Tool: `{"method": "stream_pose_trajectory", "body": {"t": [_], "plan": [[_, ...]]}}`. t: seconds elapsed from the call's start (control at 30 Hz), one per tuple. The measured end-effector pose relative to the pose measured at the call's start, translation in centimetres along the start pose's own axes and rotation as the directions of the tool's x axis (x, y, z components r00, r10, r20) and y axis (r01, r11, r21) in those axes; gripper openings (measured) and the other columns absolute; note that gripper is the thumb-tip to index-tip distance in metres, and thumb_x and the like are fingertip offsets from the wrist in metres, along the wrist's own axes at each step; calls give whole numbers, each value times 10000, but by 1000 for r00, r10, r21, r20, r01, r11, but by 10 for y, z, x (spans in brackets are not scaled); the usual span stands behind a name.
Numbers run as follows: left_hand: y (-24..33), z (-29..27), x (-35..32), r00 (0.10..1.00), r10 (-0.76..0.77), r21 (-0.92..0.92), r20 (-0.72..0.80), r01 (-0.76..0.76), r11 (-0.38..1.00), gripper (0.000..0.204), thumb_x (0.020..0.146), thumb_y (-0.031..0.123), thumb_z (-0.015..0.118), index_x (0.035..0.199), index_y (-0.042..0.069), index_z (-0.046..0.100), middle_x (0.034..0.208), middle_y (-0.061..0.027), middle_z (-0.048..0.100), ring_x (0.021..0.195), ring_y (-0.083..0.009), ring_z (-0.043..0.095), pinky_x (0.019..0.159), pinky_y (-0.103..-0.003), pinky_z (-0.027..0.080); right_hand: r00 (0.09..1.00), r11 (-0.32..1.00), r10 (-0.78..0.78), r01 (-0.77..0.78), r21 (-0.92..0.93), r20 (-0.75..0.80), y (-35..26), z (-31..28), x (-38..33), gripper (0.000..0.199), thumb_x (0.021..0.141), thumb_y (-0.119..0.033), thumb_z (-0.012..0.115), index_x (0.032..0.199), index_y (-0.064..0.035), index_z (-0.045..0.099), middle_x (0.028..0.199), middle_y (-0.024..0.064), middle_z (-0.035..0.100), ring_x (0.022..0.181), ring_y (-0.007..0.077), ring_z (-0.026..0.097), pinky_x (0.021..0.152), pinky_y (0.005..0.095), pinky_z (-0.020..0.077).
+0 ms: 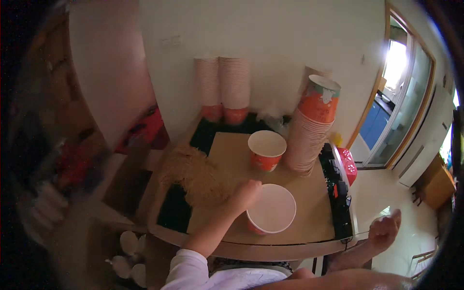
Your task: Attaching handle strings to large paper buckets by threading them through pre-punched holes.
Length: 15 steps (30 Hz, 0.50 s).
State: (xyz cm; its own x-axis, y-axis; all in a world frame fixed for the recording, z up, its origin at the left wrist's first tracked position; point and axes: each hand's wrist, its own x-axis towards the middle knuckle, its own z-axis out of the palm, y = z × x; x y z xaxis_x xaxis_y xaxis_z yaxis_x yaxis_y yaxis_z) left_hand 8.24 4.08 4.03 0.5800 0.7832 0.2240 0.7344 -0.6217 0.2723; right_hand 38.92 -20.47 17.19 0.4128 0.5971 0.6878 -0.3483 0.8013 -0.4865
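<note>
Nearby, left hand point(245, 193) grip narrow on round paper cup point(271, 210) rim beside fluffy straw point(195, 176); right hand point(385, 227) fisted.

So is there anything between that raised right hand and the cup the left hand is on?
Nothing visible. The left hand rests on the rim of the near cup. The right hand hangs off the table's right edge, with only bare board and a black strip between.
</note>
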Motion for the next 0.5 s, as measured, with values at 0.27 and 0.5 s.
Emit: {"method": "stream_pose_trajectory", "body": {"t": [0.27,0.5], "plan": [[24,-23,-47,834,-125,-287,-537,-41,957,136,768,50,560,877,-6,619,744,-135,619,683,-252,617,627,-327,497,567,586,809,-749,-309,157,127,103,4,161,884,-173,518,819,-28,542,618,4,490,484,82,417,448,202,341],[69,-75,-63,941,-245,-961,-232,-183,207,255,815,116,607,1060,43,598,799,-4,618,707,-62,549,653,-202,450,534,586,809,-768,-260,245,167,99,-2,158,892,-201,514,881,-48,554,652,-21,453,550,59,391,475,197,301]]}}
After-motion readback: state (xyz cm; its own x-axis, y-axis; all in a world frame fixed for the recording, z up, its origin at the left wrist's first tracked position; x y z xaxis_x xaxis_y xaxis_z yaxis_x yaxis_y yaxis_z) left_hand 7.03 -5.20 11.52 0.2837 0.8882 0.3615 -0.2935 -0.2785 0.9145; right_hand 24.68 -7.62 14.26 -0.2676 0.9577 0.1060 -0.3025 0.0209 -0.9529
